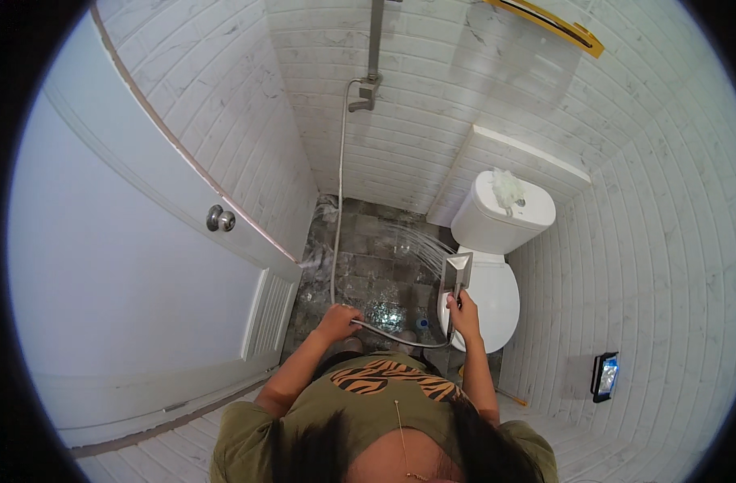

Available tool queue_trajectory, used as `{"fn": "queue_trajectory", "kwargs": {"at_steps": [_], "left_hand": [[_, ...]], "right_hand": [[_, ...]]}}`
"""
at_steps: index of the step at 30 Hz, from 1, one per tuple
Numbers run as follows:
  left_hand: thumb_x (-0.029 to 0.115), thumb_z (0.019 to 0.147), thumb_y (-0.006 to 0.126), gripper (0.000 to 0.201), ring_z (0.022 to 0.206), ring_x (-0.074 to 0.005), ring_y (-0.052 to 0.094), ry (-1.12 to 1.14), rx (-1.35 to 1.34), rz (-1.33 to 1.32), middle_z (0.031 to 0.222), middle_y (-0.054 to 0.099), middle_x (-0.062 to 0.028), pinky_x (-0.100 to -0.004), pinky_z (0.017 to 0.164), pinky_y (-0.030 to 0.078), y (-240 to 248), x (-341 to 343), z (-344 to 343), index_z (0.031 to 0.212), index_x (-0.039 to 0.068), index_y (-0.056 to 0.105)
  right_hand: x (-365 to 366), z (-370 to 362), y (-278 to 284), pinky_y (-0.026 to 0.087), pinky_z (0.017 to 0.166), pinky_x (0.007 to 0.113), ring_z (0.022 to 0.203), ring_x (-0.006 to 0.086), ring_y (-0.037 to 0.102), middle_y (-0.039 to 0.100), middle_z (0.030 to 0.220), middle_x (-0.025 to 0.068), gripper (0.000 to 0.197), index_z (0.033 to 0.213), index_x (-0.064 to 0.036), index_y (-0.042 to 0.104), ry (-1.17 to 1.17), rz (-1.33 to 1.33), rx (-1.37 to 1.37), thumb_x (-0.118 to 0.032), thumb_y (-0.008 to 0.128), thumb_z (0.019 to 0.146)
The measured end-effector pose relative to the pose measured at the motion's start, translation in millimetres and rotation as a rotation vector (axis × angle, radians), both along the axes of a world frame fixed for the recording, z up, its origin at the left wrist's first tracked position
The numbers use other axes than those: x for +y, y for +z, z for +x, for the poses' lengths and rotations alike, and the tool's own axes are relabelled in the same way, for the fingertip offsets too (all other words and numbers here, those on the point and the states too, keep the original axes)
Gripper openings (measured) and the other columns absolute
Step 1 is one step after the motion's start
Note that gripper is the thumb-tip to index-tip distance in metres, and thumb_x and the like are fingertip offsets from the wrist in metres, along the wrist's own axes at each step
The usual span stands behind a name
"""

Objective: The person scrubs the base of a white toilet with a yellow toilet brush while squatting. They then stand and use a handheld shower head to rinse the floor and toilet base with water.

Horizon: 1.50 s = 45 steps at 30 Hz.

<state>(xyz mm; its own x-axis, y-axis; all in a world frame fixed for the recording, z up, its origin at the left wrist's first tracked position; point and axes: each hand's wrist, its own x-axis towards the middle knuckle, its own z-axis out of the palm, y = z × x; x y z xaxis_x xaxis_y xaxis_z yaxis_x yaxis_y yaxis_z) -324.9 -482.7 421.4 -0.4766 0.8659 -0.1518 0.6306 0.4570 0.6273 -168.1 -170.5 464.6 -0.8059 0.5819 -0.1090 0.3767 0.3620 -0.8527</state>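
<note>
My right hand [465, 316] is wrapped round the handle of a square handheld shower head [456, 270], held in front of the toilet [495, 294]. Thin jets of water [422, 244] spray from it leftward onto the dark tiled floor [372, 262]. My left hand [337, 323] grips the flexible metal shower hose [384, 332]. From there the hose sags across to the shower head's handle, and its other stretch climbs to the wall fitting [366, 95]. The toilet's lid is down.
A white door [142, 233] with a round metal knob [220, 218] stands on the left. A whitish crumpled thing [509, 191] lies on the toilet tank [484, 217]. On the right wall hangs a small dark holder [604, 377]. A yellow bar [549, 24] is at the top. The floor is wet.
</note>
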Motion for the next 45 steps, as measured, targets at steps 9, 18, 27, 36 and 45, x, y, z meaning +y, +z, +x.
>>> {"fn": "queue_trajectory", "kwargs": {"at_steps": [9, 18, 27, 36, 45], "left_hand": [[0.022, 0.074, 0.075, 0.020, 0.088, -0.0274, 0.063, -0.076, 0.023, 0.003, 0.085, 0.066, -0.0080, -0.0430, 0.081, 0.045, -6, 16, -2, 0.089, 0.011, 0.067], [0.022, 0.072, 0.076, 0.020, 0.087, -0.0271, 0.063, -0.075, 0.037, 0.024, 0.083, 0.066, -0.0078, -0.0419, 0.081, 0.046, -2, 18, -2, 0.087, 0.012, 0.067], [0.020, 0.071, 0.077, 0.020, 0.087, -0.0275, 0.064, 0.006, 0.068, -0.008, 0.085, 0.067, -0.0075, -0.0421, 0.081, 0.045, -5, 0, 0, 0.087, 0.012, 0.067], [0.021, 0.073, 0.075, 0.019, 0.089, -0.0258, 0.063, 0.007, 0.050, -0.067, 0.085, 0.067, -0.0053, -0.0418, 0.084, 0.044, -14, -7, 10, 0.088, 0.012, 0.067], [0.024, 0.077, 0.074, 0.020, 0.087, -0.0261, 0.063, -0.023, 0.035, -0.121, 0.085, 0.067, -0.0058, -0.0419, 0.087, 0.042, -2, 0, 10, 0.091, 0.011, 0.067]], "right_hand": [[8, 36, -17, 0.046, 0.064, 0.030, 0.066, 0.0153, 0.060, 0.062, 0.072, 0.0067, 0.020, 0.095, -0.0017, 0.059, -0.081, -0.053, -0.054, -0.021, 0.056, 0.092], [-12, 40, -29, 0.046, 0.063, 0.030, 0.067, 0.0153, 0.061, 0.064, 0.072, 0.0072, 0.027, 0.093, -0.0010, 0.058, 0.022, -0.115, -0.127, -0.028, 0.056, 0.094], [-42, 17, -11, 0.046, 0.064, 0.031, 0.067, 0.0183, 0.061, 0.064, 0.072, 0.0097, 0.034, 0.087, 0.0003, 0.056, 0.224, -0.152, -0.149, -0.033, 0.055, 0.095], [-49, 7, -9, 0.047, 0.064, 0.034, 0.069, 0.0194, 0.061, 0.063, 0.075, 0.0104, 0.034, 0.098, 0.0002, 0.058, 0.369, -0.184, -0.175, -0.033, 0.054, 0.096], [-54, 10, 12, 0.045, 0.063, 0.032, 0.069, 0.0169, 0.058, 0.061, 0.075, 0.0099, 0.032, 0.095, 0.0009, 0.058, 0.397, -0.162, -0.096, -0.031, 0.055, 0.096]]}}
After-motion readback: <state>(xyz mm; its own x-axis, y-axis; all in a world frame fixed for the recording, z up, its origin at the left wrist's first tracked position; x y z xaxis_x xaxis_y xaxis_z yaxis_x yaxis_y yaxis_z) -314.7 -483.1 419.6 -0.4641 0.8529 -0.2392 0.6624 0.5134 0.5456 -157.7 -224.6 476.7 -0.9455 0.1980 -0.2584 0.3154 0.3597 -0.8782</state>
